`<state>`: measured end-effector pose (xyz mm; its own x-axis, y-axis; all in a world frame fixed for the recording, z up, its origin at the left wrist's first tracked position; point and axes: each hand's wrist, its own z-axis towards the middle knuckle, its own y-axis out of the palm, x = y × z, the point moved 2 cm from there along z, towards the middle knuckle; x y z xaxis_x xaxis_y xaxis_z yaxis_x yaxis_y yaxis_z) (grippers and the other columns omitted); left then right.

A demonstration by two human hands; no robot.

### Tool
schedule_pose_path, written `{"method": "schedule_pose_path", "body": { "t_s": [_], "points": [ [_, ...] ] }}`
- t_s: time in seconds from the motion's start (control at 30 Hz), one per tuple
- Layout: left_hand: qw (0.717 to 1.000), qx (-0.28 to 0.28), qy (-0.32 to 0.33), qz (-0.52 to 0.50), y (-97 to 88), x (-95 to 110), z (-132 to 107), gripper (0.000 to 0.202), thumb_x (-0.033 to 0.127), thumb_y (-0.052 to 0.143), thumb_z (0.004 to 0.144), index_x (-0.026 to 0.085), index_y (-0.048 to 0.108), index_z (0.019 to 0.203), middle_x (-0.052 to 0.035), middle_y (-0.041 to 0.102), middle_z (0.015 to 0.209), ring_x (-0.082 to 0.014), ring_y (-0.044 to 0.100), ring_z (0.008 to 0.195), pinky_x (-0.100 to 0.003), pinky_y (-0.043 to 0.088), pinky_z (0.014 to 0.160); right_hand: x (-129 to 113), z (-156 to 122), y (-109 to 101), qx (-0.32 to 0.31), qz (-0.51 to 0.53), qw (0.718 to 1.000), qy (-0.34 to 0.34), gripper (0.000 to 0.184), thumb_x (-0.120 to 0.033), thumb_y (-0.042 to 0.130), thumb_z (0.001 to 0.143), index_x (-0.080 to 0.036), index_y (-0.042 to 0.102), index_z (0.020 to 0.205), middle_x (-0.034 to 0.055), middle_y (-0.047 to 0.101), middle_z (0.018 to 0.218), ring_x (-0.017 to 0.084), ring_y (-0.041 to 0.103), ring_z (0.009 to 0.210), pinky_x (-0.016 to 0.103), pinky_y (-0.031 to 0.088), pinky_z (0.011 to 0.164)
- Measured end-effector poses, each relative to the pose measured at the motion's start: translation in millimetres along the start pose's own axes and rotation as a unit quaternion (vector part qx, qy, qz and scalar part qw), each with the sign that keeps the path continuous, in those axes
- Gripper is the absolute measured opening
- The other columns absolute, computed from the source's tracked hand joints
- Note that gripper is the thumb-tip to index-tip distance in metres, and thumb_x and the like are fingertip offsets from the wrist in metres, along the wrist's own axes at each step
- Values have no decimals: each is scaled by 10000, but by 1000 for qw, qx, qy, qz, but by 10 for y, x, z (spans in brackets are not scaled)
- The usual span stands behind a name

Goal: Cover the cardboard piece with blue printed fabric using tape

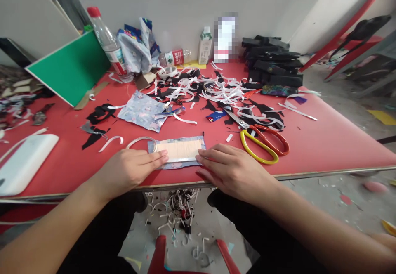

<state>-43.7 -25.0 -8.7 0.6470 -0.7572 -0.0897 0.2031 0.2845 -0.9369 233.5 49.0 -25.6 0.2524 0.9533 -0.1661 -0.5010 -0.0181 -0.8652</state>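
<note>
A cream rectangular panel (181,150) lies on a piece of blue patterned fabric (182,165) near the table's front edge, with a shiny strip along its near edge. My left hand (131,168) presses its fingertips together on the panel's left end; the thumb is mostly hidden. At the right end, my right hand (230,166) has its closed fingertips on the panel's edge. A thin pale ring (140,138), perhaps a tape roll, sits just beyond my left hand. Scissors (260,146) with one yellow and one red handle lie partly open to the right of my right hand.
Black and white scraps (198,86) are heaped mid-table. Behind that patterned fabric piece (142,111) stand bottles (108,47) and a carton (204,45). Folded black cloth (272,63) is stacked right; a green board (71,67) and white device (31,162) are left.
</note>
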Motion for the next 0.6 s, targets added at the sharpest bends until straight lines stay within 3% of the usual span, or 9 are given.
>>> {"method": "schedule_pose_path", "body": {
  "t_s": [0.33,0.6],
  "points": [
    [999,-2,7,42,-20,26,53,320,10,486,1014,55,718,1230,-142,795,1240,-232,810,831,-371,672,623,-57,19,2,7,-35,999,2,208,-203,579,1050,-109,763,1060,115,801,951,236,720,819,398,625,722],
    [1000,-11,6,23,-4,24,19,339,-4,527,990,53,693,1279,-161,777,1276,-253,813,1006,-392,707,750,-67,14,13,13,-43,999,1,205,-181,572,1048,-112,762,1086,114,802,963,235,726,827,397,625,716]
  ]
}}
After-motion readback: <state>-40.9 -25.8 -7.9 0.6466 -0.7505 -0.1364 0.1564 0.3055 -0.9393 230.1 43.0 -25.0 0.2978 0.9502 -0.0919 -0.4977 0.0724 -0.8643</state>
